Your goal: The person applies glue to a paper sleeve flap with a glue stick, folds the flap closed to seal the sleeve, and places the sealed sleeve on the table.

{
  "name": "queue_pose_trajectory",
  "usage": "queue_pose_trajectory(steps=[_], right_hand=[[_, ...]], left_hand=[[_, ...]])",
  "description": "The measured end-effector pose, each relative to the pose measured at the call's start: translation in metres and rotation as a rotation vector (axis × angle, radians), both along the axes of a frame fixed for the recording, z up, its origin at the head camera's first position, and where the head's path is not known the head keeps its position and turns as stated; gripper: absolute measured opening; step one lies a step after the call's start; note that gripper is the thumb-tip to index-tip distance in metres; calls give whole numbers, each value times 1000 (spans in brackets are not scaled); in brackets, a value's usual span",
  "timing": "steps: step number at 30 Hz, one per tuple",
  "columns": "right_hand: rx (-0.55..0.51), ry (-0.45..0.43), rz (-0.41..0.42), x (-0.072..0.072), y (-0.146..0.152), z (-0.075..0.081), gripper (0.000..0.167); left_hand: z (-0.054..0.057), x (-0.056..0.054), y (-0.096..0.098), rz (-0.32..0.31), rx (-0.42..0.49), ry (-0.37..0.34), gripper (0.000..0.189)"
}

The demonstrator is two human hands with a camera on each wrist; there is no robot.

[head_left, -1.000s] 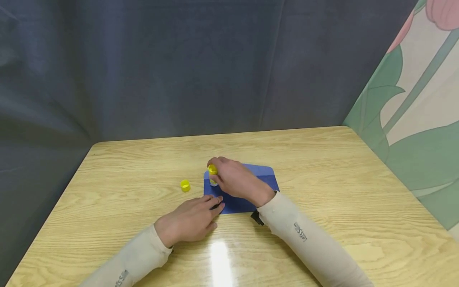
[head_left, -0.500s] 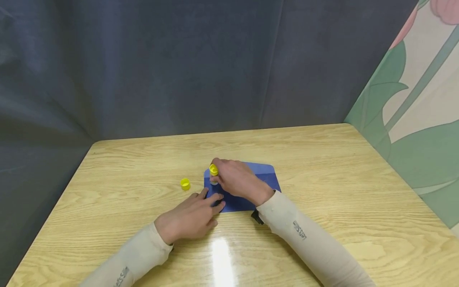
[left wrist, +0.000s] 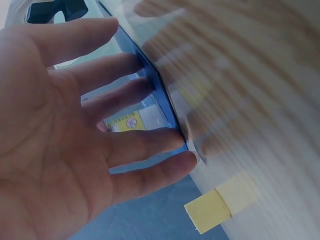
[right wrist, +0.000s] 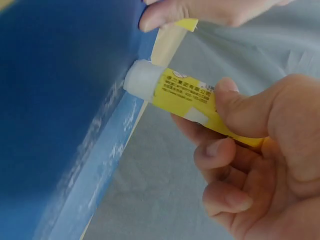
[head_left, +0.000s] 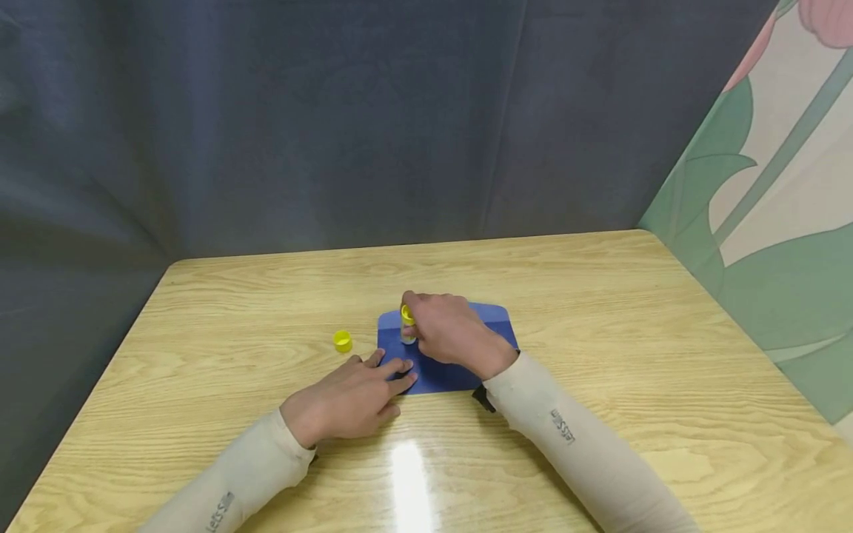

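Right hand (head_left: 453, 329): thumb and fingers curled around a yellow-labelled, cylindrical glue stick (right wrist: 185, 97) with a whitish plastic collar. The stick stands roughly upright, its collar end down against a flat blue paper envelope (head_left: 440, 379), at the boundary between the dark body and the paler flap on the far side. White streaks (right wrist: 87, 140) run along that boundary.

Left hand (head_left: 349, 400): fingers extended and spread, grasping nothing, fingertips resting on the envelope's near left part.

The envelope lies on a light wood-grain table (head_left: 200, 370). Just beyond its left edge, apart from both hands, sits a small round yellow plastic cap (head_left: 343, 341). Both forearms wear cream sleeves (head_left: 593, 451) with dark lettering. Dark grey-blue cloth (head_left: 333, 126) hangs behind the table; a wall with a painted flower mural (head_left: 793, 222) borders its right side.
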State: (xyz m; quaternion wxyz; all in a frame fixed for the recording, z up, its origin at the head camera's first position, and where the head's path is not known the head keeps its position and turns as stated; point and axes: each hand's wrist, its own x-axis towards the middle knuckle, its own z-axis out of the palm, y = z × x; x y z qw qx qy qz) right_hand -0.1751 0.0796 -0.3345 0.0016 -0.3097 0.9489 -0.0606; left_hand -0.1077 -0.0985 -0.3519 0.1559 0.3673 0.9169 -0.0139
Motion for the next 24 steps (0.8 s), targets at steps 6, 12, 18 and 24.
queue_pose_trajectory(steps=[6, 12, 18, 24], right_hand=[[6, 6, -9, 2, 13, 3, 21], [31, 29, 12, 4, 25, 2, 25], [2, -3, 34, 5, 39, 4, 23], [-21, -18, 24, 5, 57, 2, 20]], left_hand=[[-1, 0, 0, 16, 9, -8, 52], [-1, 1, -1, 21, 9, -14, 52], [-3, 1, -1, 19, 18, -3, 53], [-2, 0, -1, 5, 10, 9, 54]])
